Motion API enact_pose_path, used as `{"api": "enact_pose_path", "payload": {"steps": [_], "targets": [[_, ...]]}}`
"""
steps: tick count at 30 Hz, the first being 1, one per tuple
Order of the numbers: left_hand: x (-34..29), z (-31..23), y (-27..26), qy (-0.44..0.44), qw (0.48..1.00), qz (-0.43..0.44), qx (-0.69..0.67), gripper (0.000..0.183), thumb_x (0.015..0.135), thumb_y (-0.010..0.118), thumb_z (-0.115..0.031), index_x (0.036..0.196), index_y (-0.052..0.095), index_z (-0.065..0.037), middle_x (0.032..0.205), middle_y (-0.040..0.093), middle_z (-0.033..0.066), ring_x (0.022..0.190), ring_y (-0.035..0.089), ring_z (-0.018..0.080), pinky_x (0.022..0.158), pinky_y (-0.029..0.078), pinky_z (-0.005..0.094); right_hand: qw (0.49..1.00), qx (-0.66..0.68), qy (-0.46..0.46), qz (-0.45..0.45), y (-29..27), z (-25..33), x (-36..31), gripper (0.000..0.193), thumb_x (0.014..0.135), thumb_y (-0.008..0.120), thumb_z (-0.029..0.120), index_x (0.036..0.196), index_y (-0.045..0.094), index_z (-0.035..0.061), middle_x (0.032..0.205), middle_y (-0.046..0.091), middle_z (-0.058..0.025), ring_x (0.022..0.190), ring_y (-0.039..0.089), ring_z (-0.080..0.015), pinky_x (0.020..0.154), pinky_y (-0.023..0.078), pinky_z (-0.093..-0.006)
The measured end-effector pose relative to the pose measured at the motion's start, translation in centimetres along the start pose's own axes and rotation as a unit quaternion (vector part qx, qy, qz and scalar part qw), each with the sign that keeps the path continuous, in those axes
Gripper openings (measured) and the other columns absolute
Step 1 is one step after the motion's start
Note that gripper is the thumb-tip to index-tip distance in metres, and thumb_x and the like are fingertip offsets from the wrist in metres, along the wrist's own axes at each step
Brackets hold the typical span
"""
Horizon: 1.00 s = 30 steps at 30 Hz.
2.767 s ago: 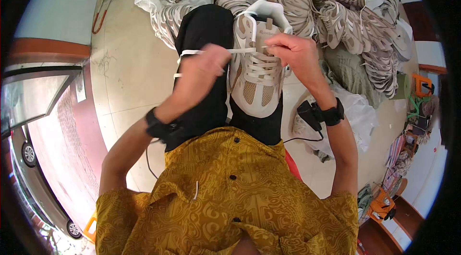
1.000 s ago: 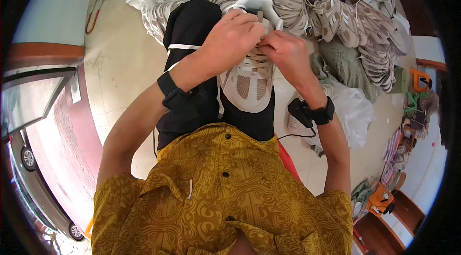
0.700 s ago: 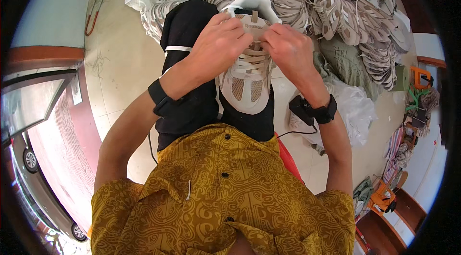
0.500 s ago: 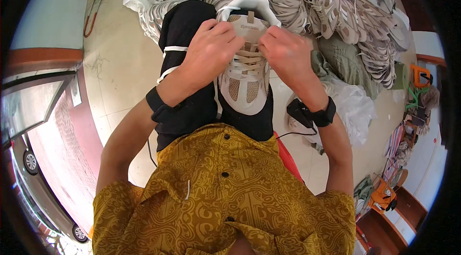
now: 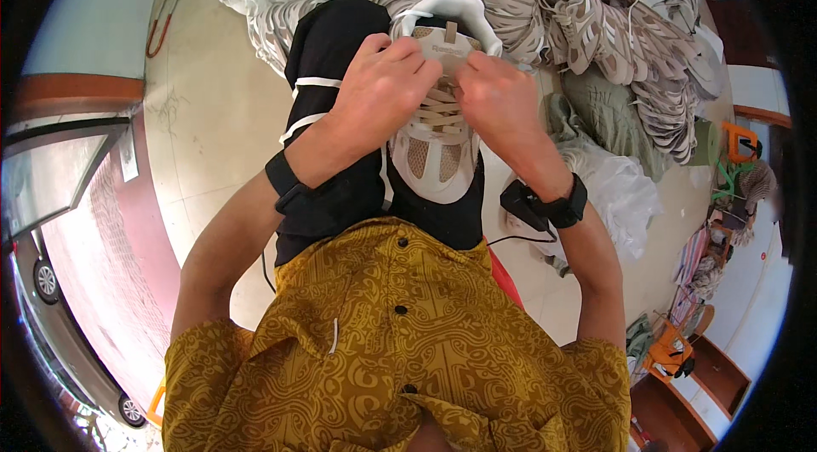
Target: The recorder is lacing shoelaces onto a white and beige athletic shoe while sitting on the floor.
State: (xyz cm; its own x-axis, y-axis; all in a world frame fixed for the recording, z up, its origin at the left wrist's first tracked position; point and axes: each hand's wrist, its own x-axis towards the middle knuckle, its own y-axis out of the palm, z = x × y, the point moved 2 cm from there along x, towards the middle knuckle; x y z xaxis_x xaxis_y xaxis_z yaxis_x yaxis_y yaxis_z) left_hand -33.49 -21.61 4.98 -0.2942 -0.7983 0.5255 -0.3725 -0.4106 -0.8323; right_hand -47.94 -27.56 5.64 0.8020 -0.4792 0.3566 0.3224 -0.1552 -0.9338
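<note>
The left hand, earlier out left of the shoe, now faces the right hand across its tongue; both grips curl, hidden fingertips leave their hold untellable; work apparently centres there.

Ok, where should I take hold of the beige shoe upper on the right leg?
Likely by the white heel collar of the beige shoe upper, pinching its far arch from the side away from the wearer. It curves there as an open loop, clear of the left hand and right hand beside the lacing.
</note>
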Motion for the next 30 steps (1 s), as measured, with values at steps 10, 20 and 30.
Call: {"api": "enact_pose_path", "payload": {"steps": [10,20,30], "targets": [[0.3,0.2,0.1,0.0,1.0,-0.004,-0.001,0.019,0.066,0.055,-0.007,0.085,0.055,-0.004,0.077,0.057,0.0062,0.088,0.056,0.0205,0.076,0.041,0.0333,0.969,0.231,0.078,-0.022,1.5,-1.3,-0.5,0.006,0.067,0.063,0.01,0.071,0.06,0.0076,0.072,0.055,-0.0049,0.068,0.058,-0.0233,0.061,0.047,-0.0338],[0.2,0.1,0.0,-0.005,1.0,-0.012,0.006,0.017,0.066,0.056,-0.006,0.083,0.055,-0.005,0.078,0.058,0.006,0.086,0.056,0.0204,0.072,0.041,0.0316,0.98,0.175,0.089,0.014,0.3,-1.1,0.4,0.005,0.068,0.062,0.008,0.072,0.061,0.0092,0.071,0.057,-0.005,0.069,0.059,-0.0243,0.06,0.047,-0.0351],[0.6,0.6,0.2,-0.017,0.999,-0.006,0.031,0.011,0.066,0.056,-0.006,0.077,0.053,-0.006,0.075,0.056,0.0061,0.079,0.055,0.0206,0.066,0.041,0.0316,0.942,0.322,0.038,-0.081,1.9,-1.3,0.7,0.01,0.065,0.065,0.007,0.071,0.057,0.0081,0.067,0.057,-0.0068,0.063,0.059,-0.024,0.054,0.046,-0.0342]]}}
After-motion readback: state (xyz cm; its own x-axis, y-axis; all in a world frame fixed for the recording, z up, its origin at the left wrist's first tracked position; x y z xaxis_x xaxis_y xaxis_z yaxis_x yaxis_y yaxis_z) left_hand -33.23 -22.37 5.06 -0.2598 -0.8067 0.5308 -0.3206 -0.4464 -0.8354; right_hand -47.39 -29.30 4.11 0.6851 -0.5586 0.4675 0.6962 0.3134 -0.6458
